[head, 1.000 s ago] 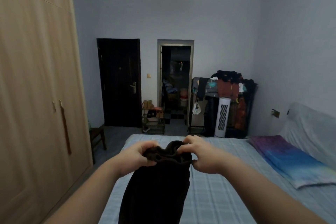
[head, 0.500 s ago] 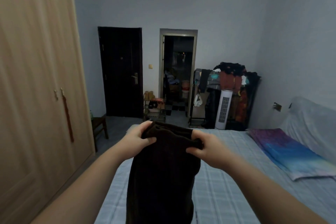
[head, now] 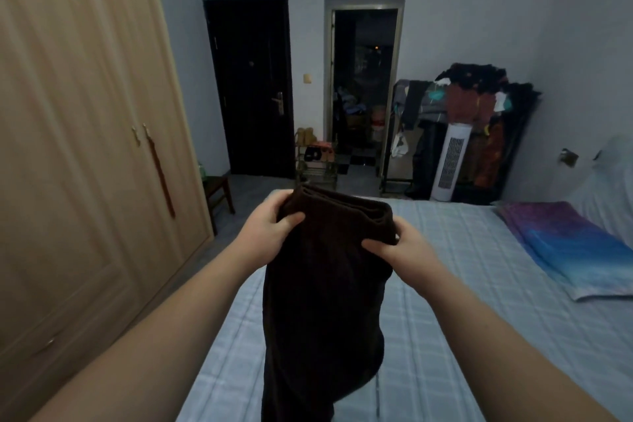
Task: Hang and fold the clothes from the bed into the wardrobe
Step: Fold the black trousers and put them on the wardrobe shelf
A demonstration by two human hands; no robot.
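Judging from how things lie, the task is only partly advanced: a single dark brown garment [head: 325,284] is held up over the bed [head: 462,284], and nothing is seen placed in the wardrobe [head: 85,147], whose doors are closed along the left wall. The upper edge of the garment, which appears doubled over in several layers, is pinched by the left hand [head: 263,236] at one corner, thumb in front and fingers behind, and by the right hand [head: 400,247] at the other corner in the same manner. The rest of the cloth is left hanging straight down between the forearms toward the foot of the frame. Whether it is a pair of trousers or a towel cannot be told in the dim light. No other loose clothes are visible on the checked sheet; only a blue and purple pillow [head: 568,243] is seen lying near the headboard side. A heaped clothes rack [head: 472,106] is seen against the far wall, beside a white tower fan [head: 452,161]. Folding this piece is judged to be in hand, with stowing it, and opening the doors, left to be done.
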